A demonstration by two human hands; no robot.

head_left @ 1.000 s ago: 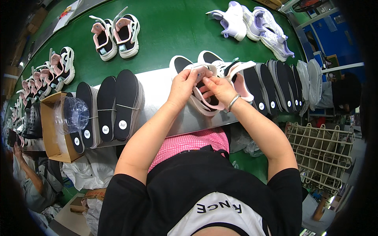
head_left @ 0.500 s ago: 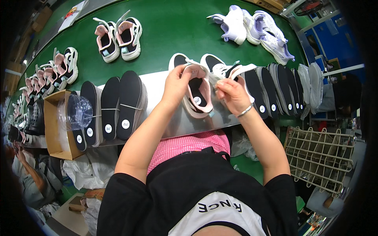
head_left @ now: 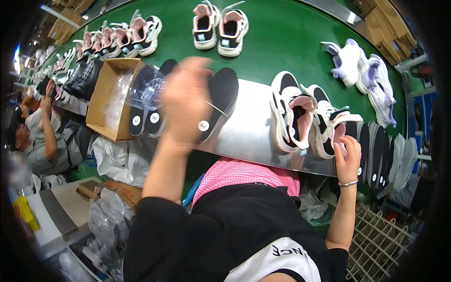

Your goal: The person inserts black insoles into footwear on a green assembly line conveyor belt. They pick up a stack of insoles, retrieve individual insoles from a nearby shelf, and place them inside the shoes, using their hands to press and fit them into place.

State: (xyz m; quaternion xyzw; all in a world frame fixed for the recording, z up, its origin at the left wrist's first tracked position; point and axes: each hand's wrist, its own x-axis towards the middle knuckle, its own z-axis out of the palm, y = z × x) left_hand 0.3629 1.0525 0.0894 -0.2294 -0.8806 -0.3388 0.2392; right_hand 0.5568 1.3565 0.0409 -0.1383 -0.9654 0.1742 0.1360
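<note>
My left hand (head_left: 188,101) is smeared by motion over the banded stacks of black insoles (head_left: 224,89), which bear round white stickers. Its fingers cannot be made out, and it hides part of the stacks. To the right, a pair of white and black sneakers with pink linings stands on the metal ledge (head_left: 251,131). The left sneaker (head_left: 280,108) is untouched, its opening toward me. My right hand (head_left: 348,157) grips the right sneaker (head_left: 321,117) at its heel collar, thumb and fingers bent around the edge. A bracelet circles that wrist.
More black insoles (head_left: 373,145) stand right of the pair. A cardboard box (head_left: 105,101) and a clear plastic roll (head_left: 146,89) are at left. Across the green belt (head_left: 277,42) sit pink-lined sneakers (head_left: 230,33) and lilac-white sneakers (head_left: 347,61). Another person (head_left: 47,136) is at far left.
My left hand has left the left sneaker and swung left over the insoles. My right hand has shifted to the right sneaker's heel. The whole view has turned left.
</note>
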